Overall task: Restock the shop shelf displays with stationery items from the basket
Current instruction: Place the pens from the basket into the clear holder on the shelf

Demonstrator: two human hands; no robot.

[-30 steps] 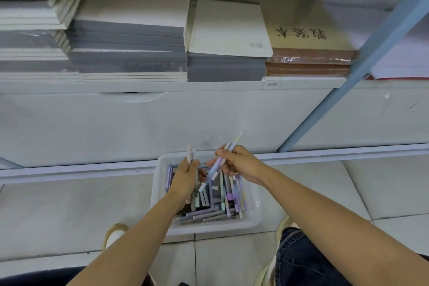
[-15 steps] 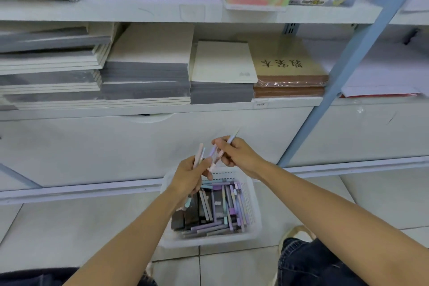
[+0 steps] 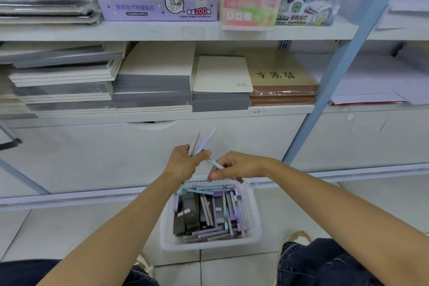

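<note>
Down on the floor (image 3: 58, 227) of pale glossy tiles sits the basket (image 3: 253, 204), white plastic with a perforated wall. It is packed with slim pastel sticks and flat dark cases (image 3: 209, 213) lying mostly lengthwise. Above it, both hands are up. The left hand (image 3: 183, 165) has its grip wrapped round a bundle of pens (image 3: 199, 143), smooth matte barrels in pink, mint and lilac, fanned upward with tapered ends. Just beside it, the right hand (image 3: 239, 167) has fingers curled and thumb pointing down, its grip pinching a single white pen (image 3: 216, 164) laid slantwise, its upper end reaching toward the left thumb. Both forearms come up bare from the lower corners, with dark denim knees (image 3: 325, 262) below.

Behind is the lower shelf (image 3: 232, 115) of white-painted metal, carrying square-cut stacks of notebooks (image 3: 153, 90) with grey spines and cream covers, and shrink-wrapped kraft pads (image 3: 283, 79) at their right. On the upper shelf (image 3: 139, 31) stand a lilac carton (image 3: 157, 9) marked 2B 0.5mm and a pink display box (image 3: 250, 9), blurred. A pale blue upright (image 3: 343, 60) slants across the right.
</note>
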